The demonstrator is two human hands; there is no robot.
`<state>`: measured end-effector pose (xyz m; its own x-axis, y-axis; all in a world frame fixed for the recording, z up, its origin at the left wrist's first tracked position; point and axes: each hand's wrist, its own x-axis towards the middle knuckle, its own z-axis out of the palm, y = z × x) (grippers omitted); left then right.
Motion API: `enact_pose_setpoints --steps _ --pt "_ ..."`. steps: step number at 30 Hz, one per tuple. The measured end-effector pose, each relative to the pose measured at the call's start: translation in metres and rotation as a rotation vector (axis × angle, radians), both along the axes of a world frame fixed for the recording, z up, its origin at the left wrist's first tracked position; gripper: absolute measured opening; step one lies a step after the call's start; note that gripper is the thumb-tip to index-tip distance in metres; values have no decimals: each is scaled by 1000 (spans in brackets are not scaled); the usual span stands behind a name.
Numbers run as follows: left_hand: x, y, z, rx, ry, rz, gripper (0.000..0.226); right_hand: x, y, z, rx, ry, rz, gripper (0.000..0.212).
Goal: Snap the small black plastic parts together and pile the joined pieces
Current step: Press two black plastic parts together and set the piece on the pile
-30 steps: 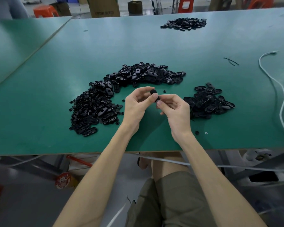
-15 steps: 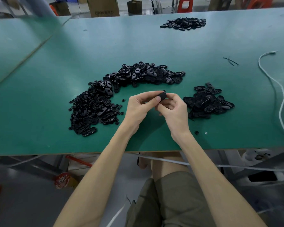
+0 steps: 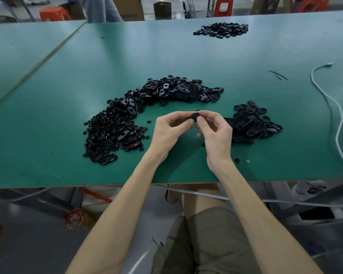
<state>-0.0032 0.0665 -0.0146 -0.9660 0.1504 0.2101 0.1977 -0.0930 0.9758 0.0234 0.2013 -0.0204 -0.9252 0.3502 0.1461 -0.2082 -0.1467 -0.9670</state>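
Note:
Both hands meet above the green table point(image 3: 186, 56), pinching one small black plastic part point(image 3: 194, 116) between their thumbs and forefingers. My left hand point(image 3: 169, 131) grips it from the left, my right hand point(image 3: 216, 133) from the right. A long curved heap of loose black parts point(image 3: 139, 111) lies to the left and behind the hands. A smaller pile of black pieces point(image 3: 251, 123) sits just right of my right hand, partly hidden by it.
Another heap of black parts point(image 3: 222, 29) lies at the table's far side. A white cable point(image 3: 333, 103) snakes along the right. Two tiny bits point(image 3: 242, 160) rest near the front edge. A second green table point(image 3: 18, 48) adjoins on the left; a person stands behind.
The hands drew closer and rotated the part: it went from pinched at my left fingertips to held between both hands. A person has come into view behind the table.

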Motion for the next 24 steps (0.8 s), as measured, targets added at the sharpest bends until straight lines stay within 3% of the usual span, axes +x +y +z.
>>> enact_pose_setpoints --steps 24 --pt "1 0 2 -49 -34 81 18 2 0 2 5 5 43 18"
